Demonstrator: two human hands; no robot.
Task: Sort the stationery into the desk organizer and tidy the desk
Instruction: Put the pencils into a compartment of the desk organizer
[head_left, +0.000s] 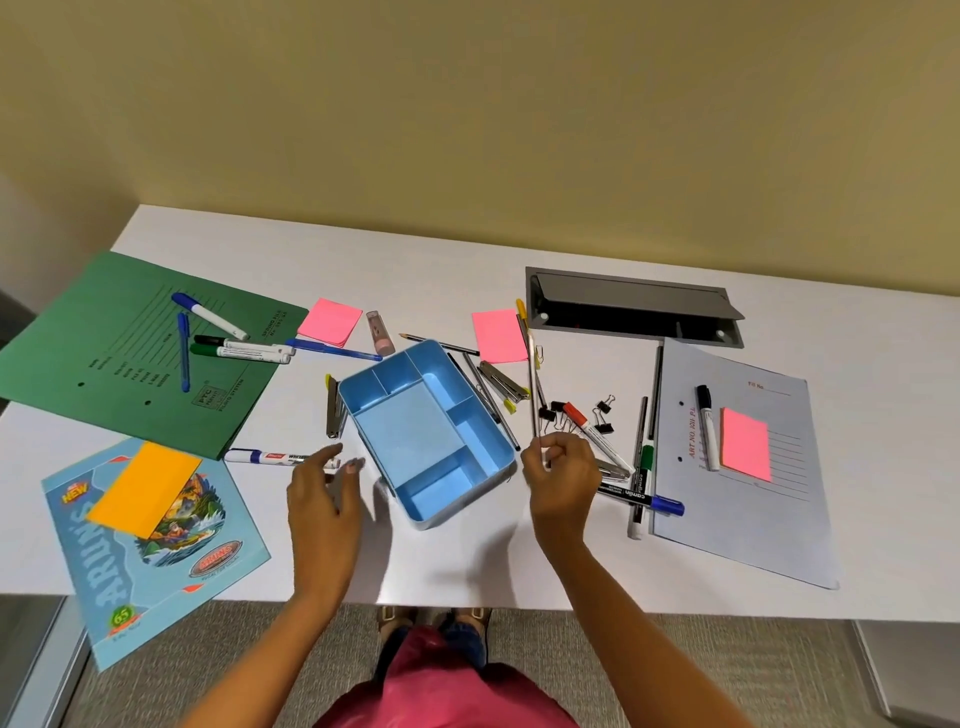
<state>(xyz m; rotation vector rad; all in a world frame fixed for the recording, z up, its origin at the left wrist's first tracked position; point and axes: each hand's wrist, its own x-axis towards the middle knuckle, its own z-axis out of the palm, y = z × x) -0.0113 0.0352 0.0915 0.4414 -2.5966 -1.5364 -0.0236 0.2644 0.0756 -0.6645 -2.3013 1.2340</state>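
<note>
Pinching a thin, stiff, light pen near its lower end, the right hand is closing; the left hand is hovering wide, empty.

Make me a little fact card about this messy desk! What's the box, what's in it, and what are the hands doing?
box: blue organizer, middle of the white desk
inside box: nothing yet
left hand: open, near a whiteboard marker
right hand: pinching a thin pencil
sticky pads: three pink, one orange
folders: green folder left, grey folder right
</note>
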